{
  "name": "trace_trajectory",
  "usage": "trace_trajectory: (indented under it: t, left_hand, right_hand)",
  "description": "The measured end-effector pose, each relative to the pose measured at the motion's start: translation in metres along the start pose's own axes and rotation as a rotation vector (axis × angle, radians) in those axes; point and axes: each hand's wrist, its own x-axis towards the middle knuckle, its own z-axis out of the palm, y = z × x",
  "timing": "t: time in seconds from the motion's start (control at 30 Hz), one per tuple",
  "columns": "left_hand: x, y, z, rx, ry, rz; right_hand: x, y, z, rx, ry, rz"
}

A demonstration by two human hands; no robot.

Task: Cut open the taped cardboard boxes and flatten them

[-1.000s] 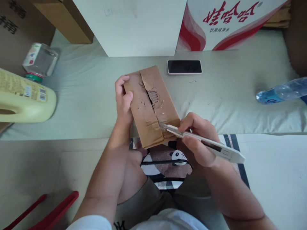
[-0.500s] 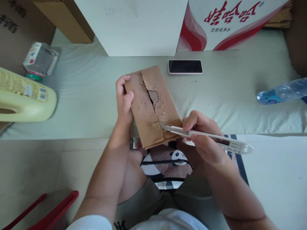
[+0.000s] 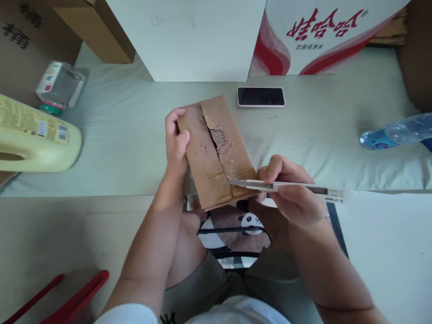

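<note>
My left hand (image 3: 177,139) grips the left side of a brown cardboard box (image 3: 205,166), thumb on its top face and fingers around the edge. The box is tilted, with a torn strip along its middle seam that bares the corrugated layer. In my right hand (image 3: 292,186) is a white utility knife (image 3: 303,186), held between thumb and fingers. Its blade tip touches the seam close to the box's near end. Some fingers of the right hand are hidden beneath the knife and the box corner.
A phone (image 3: 261,97) lies behind the box, before a white carton (image 3: 202,45) and a red-and-white carton (image 3: 324,63). At left are a yellow jug (image 3: 40,144) and a clear jar (image 3: 62,85). A water bottle (image 3: 394,132) lies at right. Red handles (image 3: 81,294) show at lower left.
The knife's rear end has swung up and away from me, so the knife lies flatter across the view. Its tip stays near the same spot on the seam. The left hand keeps its hold.
</note>
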Motion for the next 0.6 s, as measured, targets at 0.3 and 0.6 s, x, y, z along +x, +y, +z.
trace_trajectory:
  t: [0.3,0.6]
  left_hand:
    - [-0.0002,0.0018,0.0037,0.053,0.041,-0.022]
    - [-0.0004,-0.0012,-0.0008,0.038,-0.025,0.018]
  right_hand:
    - [0.0014,0.0014,-0.0005,-0.049,-0.015,-0.004]
    - [-0.0048,0.003,-0.0046,-0.081,-0.073,0.026]
